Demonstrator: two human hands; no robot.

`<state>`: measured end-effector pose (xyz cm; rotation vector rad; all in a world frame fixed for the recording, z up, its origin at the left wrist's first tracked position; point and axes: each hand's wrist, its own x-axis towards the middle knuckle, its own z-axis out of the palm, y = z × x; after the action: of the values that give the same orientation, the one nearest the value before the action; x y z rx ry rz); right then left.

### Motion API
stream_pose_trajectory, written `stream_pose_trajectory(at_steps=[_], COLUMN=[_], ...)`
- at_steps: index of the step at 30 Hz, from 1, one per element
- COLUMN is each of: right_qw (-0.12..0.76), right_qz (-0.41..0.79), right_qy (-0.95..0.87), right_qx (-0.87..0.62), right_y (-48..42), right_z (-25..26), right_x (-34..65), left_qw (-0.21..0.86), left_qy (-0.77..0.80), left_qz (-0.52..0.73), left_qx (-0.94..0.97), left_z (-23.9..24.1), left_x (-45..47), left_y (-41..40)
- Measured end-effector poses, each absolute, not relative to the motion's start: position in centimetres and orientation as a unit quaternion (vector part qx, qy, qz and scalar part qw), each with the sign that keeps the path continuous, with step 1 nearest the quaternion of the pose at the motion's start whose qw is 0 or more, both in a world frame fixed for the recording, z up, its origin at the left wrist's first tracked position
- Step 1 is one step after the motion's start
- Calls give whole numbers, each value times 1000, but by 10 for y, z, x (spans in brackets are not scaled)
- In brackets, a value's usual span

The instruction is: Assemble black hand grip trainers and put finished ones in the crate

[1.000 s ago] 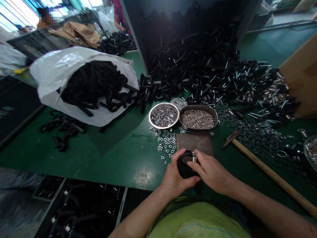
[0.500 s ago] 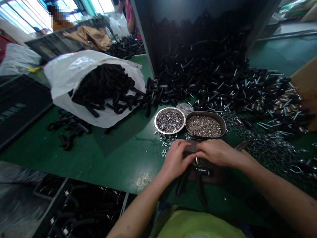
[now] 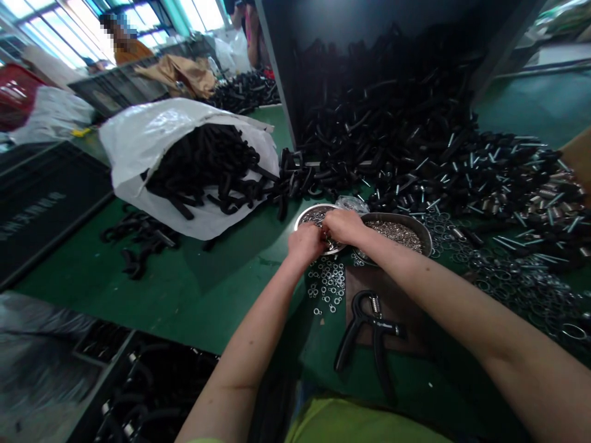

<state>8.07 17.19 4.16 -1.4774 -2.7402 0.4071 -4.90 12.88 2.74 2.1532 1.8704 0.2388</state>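
Reaching the left hand (image 3: 306, 244) and the right hand (image 3: 342, 225) into a round metal bowl (image 3: 318, 207), after bending both over the black hand grip (image 3: 377, 335) half a second ago, and now leaving the grip alone. Curling the fingers of both hands down among small metal bits, close beside each other; hiding the fingertips, so cannot tell whether pinching any. Finding the grip nearer the body than both hands, well apart from them, lying partly on a brown plate (image 3: 357, 280), with handles spread toward the body and a spring (image 3: 375, 306) showing at the top. Seeing loose metal rings (image 3: 332, 280) scattered left of the plate on the green table (image 3: 240, 283), and an oval tin (image 3: 427, 237) of small pieces beside the bowl, partly behind the right forearm. Looking farther, seeing an open white bag (image 3: 138, 123) of black parts, a dark box (image 3: 279, 80) spilling more, and a person in orange (image 3: 133, 51) near bright windows (image 3: 203, 13).
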Motion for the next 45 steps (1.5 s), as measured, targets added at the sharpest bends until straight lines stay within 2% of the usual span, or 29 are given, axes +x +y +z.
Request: stream_pose_trajectory(at_steps=[7,12,15,19,21,25,29,34,40,42,45], right_qw=[59,143,183,215,215,169,171,163,28,6,18], right_qz=[199,295,355,425,459,454,436,338,111,89,117], right_qy=[-844,-805,-771,-731,-711,-721,-731,-793,-907,-909,-892], right_qx=[-495,-495,-496,-489,-486,-495,-496,-479,-405,-406,-437], right_y=[182,182,168,130,107,63,36,32,19,16,22], right_z=[35,40,45,52,52,41,25,17,21,20,18], right_x=[91,102,111,136,152,180,190,184,170,171,179], left_qw=[170,364,447,681,719,683,645,630,417,379,360], left_qy=[662,643,608,474,445,491,528,523,556,553,550], left_qz=[154,343,372,424,421,368,292,287,284,278,269], left_qx=[714,580,540,364,328,397,469,497,661,688,704], left_z=[20,24,30,35,34,26,18,10,5,4,1], left_x=[-55,-61,-63,-63,-60,-52,-41,-28,-10,-3,4], left_y=[127,130,125,100,81,36,0,-19,-20,-20,-19])
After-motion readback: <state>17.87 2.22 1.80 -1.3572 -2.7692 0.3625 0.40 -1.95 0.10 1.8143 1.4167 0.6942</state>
